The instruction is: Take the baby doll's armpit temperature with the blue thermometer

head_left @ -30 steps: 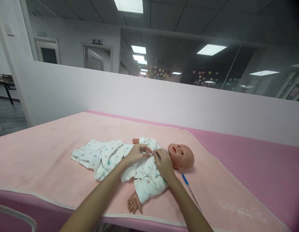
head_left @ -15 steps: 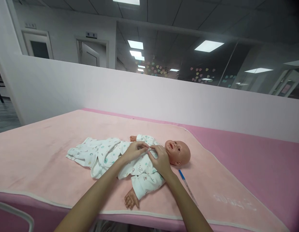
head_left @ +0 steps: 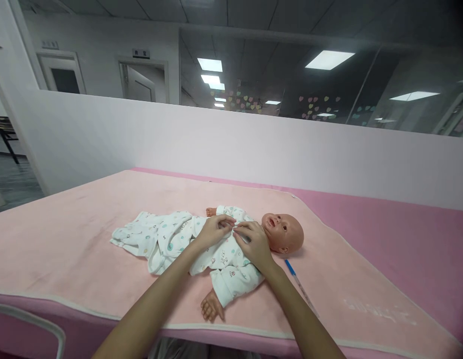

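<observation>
The doll (head_left: 285, 233) lies on its back on the mat (head_left: 77, 249), left hand (head_left: 215, 230) and right hand (head_left: 256, 242) curled over its shirt (head_left: 226, 257); whether they pinch it, I cannot tell. Best to hold the shirt flat and work lightly, without tugging

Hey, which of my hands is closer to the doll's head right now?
Your right hand. It is at the upper chest of the printed shirt, close beside the doll's head; your left hand is farther away, toward the doll's legs.
</observation>
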Action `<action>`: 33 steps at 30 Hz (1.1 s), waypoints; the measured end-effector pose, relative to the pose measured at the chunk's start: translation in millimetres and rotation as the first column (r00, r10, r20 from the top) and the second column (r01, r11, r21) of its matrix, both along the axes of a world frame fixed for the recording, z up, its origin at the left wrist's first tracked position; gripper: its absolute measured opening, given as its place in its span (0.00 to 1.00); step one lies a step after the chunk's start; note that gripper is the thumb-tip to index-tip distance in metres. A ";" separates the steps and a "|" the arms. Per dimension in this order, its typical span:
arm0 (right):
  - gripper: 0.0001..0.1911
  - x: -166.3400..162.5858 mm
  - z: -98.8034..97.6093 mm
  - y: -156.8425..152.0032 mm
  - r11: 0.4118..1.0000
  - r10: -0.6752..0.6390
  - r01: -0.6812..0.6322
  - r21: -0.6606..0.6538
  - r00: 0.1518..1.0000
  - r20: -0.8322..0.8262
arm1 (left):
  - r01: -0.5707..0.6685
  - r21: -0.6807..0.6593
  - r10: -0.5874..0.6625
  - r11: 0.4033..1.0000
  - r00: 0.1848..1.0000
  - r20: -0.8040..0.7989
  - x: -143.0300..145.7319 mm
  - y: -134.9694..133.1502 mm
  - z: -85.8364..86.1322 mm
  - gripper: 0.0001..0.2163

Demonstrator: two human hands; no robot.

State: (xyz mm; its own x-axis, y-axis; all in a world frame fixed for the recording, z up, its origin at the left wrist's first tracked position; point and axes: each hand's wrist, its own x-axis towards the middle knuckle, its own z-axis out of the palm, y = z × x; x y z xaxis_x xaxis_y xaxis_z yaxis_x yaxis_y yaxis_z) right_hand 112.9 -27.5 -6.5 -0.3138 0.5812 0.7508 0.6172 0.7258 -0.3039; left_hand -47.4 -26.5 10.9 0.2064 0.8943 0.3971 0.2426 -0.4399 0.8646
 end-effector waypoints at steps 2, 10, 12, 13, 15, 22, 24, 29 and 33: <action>0.07 0.5 -0.6 1.1 1.000 -0.003 0.003 -0.006 1.000 -0.002 | 0.010 -0.009 -0.010 1.000 1.000 0.011 -0.1 0.3 -0.6 0.12; 0.07 0.8 0.0 2.7 0.998 0.014 -0.014 -0.056 1.000 -0.001 | 0.042 -0.007 -0.041 0.999 0.998 0.052 -2.3 5.2 -7.2 0.16; 0.06 0.8 0.0 2.5 0.997 0.029 -0.029 -0.071 1.000 -0.005 | 0.046 -0.010 -0.045 0.999 0.998 0.047 -2.3 5.2 -7.4 0.16; 0.06 0.8 0.1 2.1 0.996 0.035 -0.035 -0.079 0.999 -0.004 | 0.046 -0.012 -0.045 0.999 0.998 0.044 -2.1 5.1 -7.4 0.16; 0.06 0.8 0.6 0.8 0.995 0.041 -0.040 -0.094 0.999 0.013 | 0.043 -0.017 -0.042 0.999 0.998 0.043 -1.6 4.6 -7.3 0.15; 0.09 0.6 4.8 -4.8 0.992 0.041 -0.029 -0.121 0.995 0.094 | 0.049 -0.038 -0.048 0.998 0.999 0.023 -0.1 -1.3 -3.3 0.18; 0.08 0.3 4.7 -4.9 0.993 0.036 -0.026 -0.119 0.995 0.089 | 0.043 -0.016 -0.043 0.999 0.999 -0.026 -0.2 -2.9 -1.7 0.18; 0.08 0.2 3.7 -5.0 0.993 0.033 -0.024 -0.112 0.996 0.082 | 0.095 -0.002 -0.094 0.995 0.986 -0.134 -3.1 -4.1 3.8 0.11; 0.08 0.6 4.6 -6.9 0.994 0.024 -0.013 -0.111 0.995 0.092 | 0.168 -0.120 -0.185 0.978 0.971 -0.149 -20.0 -4.2 10.8 0.13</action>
